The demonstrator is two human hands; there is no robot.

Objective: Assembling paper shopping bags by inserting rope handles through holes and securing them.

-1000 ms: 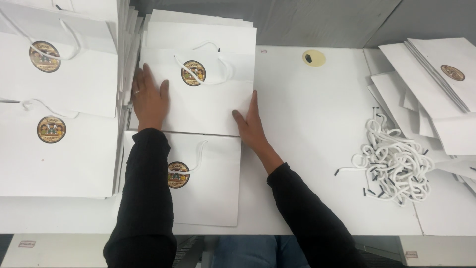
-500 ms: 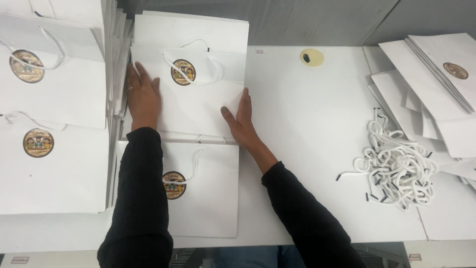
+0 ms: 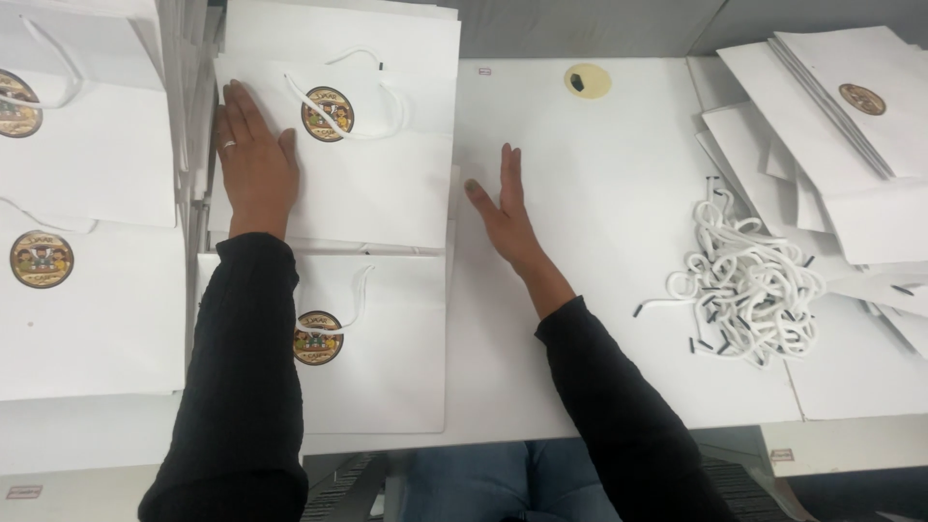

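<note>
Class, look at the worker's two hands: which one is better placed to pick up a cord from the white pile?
Probably the right hand: it lies free on the table, nearer the cord pile. The left hand presses flat on a paper bag, farther away.

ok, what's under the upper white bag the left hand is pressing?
The left hand lies flat on the upper white bag. Beneath it, edges of more stacked white bags show, and its lower edge overlaps the nearer bag. How many are underneath is hidden.
</note>
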